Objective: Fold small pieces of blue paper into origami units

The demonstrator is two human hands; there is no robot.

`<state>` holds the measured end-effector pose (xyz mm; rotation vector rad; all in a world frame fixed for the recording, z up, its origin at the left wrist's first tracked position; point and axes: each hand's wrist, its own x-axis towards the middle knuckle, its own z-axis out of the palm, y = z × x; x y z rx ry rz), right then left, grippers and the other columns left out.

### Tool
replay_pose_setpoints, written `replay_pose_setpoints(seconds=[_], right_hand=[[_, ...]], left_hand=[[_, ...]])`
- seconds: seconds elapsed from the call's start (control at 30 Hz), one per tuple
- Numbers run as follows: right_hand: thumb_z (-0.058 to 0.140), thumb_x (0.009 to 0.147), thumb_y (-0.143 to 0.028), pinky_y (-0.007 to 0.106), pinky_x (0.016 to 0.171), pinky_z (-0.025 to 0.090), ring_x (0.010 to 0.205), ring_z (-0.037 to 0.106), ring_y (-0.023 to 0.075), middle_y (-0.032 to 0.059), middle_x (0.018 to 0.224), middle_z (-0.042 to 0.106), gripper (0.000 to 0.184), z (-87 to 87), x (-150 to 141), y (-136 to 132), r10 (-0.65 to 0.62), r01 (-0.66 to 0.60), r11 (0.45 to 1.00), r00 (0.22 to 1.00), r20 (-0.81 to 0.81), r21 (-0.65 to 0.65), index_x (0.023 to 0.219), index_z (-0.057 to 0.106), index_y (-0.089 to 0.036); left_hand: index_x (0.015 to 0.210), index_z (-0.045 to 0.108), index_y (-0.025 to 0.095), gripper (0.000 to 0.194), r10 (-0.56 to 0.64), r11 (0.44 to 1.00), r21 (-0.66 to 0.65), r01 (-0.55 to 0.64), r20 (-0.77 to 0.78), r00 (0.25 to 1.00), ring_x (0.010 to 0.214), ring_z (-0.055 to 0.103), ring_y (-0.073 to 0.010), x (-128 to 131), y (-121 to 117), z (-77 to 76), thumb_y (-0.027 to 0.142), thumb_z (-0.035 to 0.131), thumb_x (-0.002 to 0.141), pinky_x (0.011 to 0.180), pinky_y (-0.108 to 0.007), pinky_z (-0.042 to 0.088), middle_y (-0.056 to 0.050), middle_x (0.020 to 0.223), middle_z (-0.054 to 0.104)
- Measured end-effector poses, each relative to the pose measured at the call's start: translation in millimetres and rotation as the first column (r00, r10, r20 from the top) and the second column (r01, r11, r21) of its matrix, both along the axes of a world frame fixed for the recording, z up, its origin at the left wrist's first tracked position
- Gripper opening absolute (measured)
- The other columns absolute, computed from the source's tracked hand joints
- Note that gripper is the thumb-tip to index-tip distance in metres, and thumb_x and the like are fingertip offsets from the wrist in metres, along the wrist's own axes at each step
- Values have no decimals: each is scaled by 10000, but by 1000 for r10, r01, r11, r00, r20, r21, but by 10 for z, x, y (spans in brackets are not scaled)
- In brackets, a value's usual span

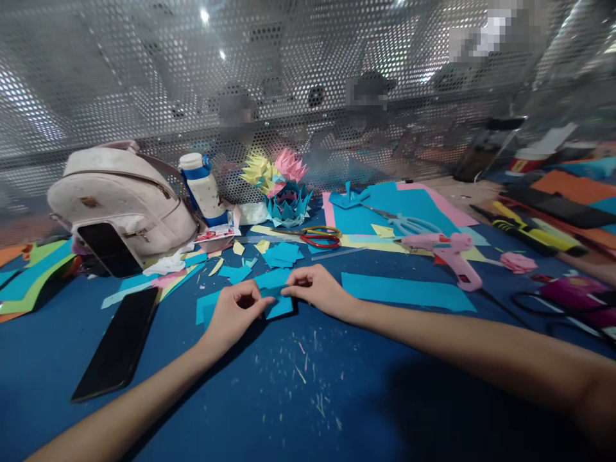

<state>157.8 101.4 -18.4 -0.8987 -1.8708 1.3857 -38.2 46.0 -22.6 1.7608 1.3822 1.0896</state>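
Note:
Between my two hands is a small piece of blue paper (273, 292), pinched at its edges. My left hand (235, 311) is closed on its left end, thumb and fingertips together. On the right end, my right hand (315, 290) pinches with thumb and forefinger. More blue paper (206, 307) lies flat under and beside the left hand. Just beyond the hands sit cut blue squares (283, 255) in a loose pile. A long blue paper strip (409, 292) stretches to the right, partly behind my right forearm.
A black phone (118, 343) lies at left, before a pale backpack (120, 186) and a bottle (202, 189). Paper flowers (276, 179) stand at the back. Red-handled scissors (321, 237), blue-handled scissors (414, 224) and a pink glue gun (450, 250) lie beyond my hands.

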Motion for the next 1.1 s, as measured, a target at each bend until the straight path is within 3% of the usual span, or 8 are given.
replay_pose_setpoints(seconds=[0.2,0.47,0.7,0.97,1.1], right_hand=[[599,822,-431,200,418,367,433,444,68,0,609,573,321,-13,10,36,5,-7,1000,997,75,31,704,640,-135],[542,866,-465,186,410,383,480,494,80,1,621,568,358,7,22,35,50,-51,998,999,13,28,734,627,-142],[635,808,-446,223,557,436,551,576,111,-6,573,596,339,17,35,2,113,-113,993,994,-6,16,655,570,-150],[584,856,-404,211,488,263,509,318,73,-66,509,334,455,54,20,-38,49,-98,947,985,164,306,544,345,-175],[564,865,-439,209,494,365,483,446,76,-42,531,496,379,77,21,-64,109,-118,985,991,78,122,623,443,-174]], left_hand=[[515,509,166,342,3,1000,-24,-3,-6,1000,502,463,-108,12,9,30,326,662,776,489,-225,350,23,526,494],[519,514,161,344,-7,1000,-28,7,19,1000,500,471,-105,12,26,37,327,652,787,490,-224,360,18,530,507],[522,490,168,347,-21,999,44,18,57,998,522,457,-107,4,11,19,312,659,789,503,-231,350,21,547,483],[518,494,171,333,-23,999,45,19,90,996,513,447,-102,15,-18,46,290,669,776,484,-232,327,28,538,474],[515,506,170,331,-13,999,42,8,126,992,487,468,-96,0,-15,36,286,666,781,476,-222,350,27,518,503]])
